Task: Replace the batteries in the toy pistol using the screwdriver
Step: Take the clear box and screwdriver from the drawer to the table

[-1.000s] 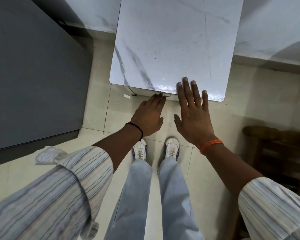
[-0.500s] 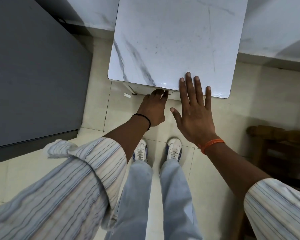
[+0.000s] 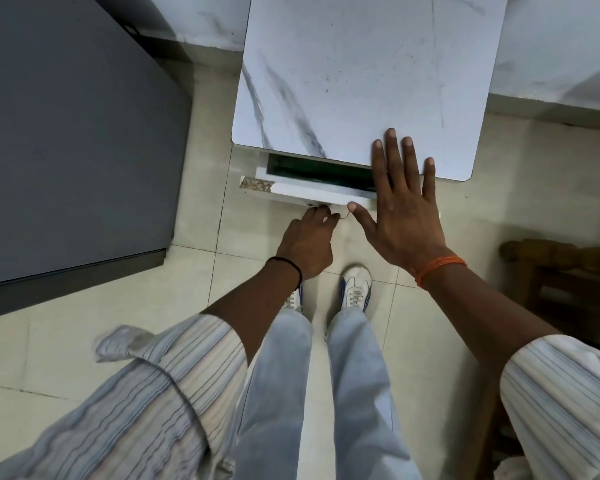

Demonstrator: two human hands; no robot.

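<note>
The drawer (image 3: 312, 194) under the table (image 3: 361, 81) has just slid open: the left hand (image 3: 307, 242) grips its front edge, while the right hand (image 3: 404, 199) lies flat, fingers spread, just beside. No pistol or screwdriver visible yet; presumably they're inside.

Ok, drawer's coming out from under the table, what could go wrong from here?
The left hand grips only the drawer front's lower edge, so its grip may slip. The right hand lies flat across the table edge and the opening, where its fingers could get pinched. Only a dark slit shows inside, so the tools may not be there.
</note>
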